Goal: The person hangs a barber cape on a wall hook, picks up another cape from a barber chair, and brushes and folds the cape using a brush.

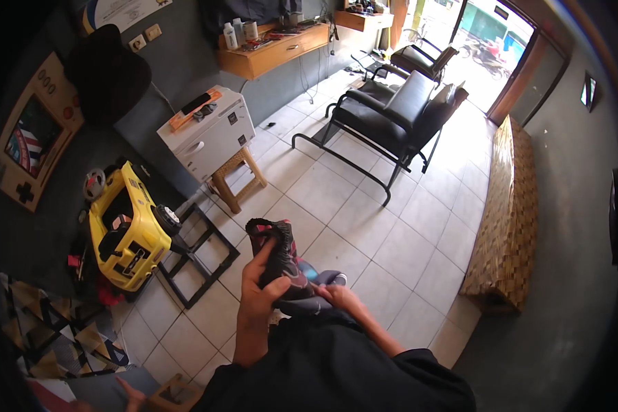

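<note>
A dark shoe with red and grey parts [281,257] is held up in front of my body, its black sole side turned partly toward me. My left hand [259,292] is closed around it, with the thumb on its near side and a finger along its length. My right hand [340,296] is at the shoe's lower right end, fingers curled and slightly blurred. What lies inside those fingers is too hidden to name. A blurred blue patch [310,272] shows beside the shoe. Grey material with a white edge [333,278] appears just beyond my right hand.
Black barber chairs [384,113] stand ahead on the tiled floor. Left are a yellow toy car [127,233], a black frame [199,257] and a white cabinet [209,134] on a wooden stool. A woven-patterned bench [505,220] lines the right wall. Skin-coloured fingers [130,395] show bottom left.
</note>
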`<state>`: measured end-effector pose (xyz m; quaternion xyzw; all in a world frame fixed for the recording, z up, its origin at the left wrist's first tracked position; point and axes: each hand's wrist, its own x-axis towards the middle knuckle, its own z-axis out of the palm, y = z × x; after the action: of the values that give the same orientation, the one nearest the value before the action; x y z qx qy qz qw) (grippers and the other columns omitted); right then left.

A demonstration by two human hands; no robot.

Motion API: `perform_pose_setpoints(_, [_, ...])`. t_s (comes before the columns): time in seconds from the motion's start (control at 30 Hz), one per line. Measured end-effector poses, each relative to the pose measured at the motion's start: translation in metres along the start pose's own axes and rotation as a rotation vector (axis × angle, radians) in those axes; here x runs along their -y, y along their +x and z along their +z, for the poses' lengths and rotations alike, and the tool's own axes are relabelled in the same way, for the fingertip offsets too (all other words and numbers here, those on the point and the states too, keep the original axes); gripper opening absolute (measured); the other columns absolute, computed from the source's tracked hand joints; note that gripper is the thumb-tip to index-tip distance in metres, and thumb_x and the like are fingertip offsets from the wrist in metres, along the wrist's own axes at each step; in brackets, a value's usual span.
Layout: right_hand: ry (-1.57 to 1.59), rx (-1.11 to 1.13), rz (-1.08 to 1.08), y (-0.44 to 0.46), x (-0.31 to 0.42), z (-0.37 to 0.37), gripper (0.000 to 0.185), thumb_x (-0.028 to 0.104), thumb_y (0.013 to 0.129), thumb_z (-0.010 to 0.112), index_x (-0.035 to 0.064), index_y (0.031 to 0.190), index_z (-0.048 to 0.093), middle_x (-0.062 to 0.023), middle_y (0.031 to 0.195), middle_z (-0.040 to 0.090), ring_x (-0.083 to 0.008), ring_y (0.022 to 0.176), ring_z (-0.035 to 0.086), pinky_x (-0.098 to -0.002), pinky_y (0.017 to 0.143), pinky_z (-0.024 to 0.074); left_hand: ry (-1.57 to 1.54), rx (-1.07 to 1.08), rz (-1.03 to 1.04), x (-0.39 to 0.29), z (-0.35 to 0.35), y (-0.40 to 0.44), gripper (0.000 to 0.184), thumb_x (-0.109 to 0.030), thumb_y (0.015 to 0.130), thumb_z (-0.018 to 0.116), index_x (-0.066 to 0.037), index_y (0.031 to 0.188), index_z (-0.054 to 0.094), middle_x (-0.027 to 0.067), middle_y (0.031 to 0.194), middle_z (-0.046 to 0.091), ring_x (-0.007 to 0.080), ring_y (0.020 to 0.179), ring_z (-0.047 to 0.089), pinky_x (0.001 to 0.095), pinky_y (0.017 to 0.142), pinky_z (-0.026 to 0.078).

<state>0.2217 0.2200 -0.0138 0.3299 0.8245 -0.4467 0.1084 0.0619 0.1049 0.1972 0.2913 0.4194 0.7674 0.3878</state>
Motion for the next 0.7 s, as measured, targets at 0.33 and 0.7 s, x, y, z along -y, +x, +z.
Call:
perform_pose_setpoints(0.33, [1.103,-0.197,-0.036,-0.019,0.008,-0.067,0.035,0.035,0.096,0.039,0.0069,0.084,0.054,0.0051,0.053,0.036,-0.0049,0.040,0.033,-0.0199,0.037,0.0280,-0.031,0.033,-0.122,0.003,0.006,0.008,0.031,-0.007,0.084,0.050,0.008,0.111,0.052,0.0140,0.093,0.063,0.0170,0.085,0.062,0.0278,0.079,0.049])
perform_pose_setpoints(0.7, [0.136,-0.092,-0.125,0.004,-0.033,0.008,0.040,0.041,0.087,0.050,0.0031,0.085,0.063,-0.0191,0.081,0.062,-0.0340,0.076,0.060,-0.0425,0.067,0.0464,-0.078,-0.034,-0.131,0.017,-0.004,0.005,0.024,-0.004,0.092,0.040,0.001,0.114,0.046,0.0088,0.100,0.057,0.0140,0.086,0.057,0.0263,0.077,0.047])
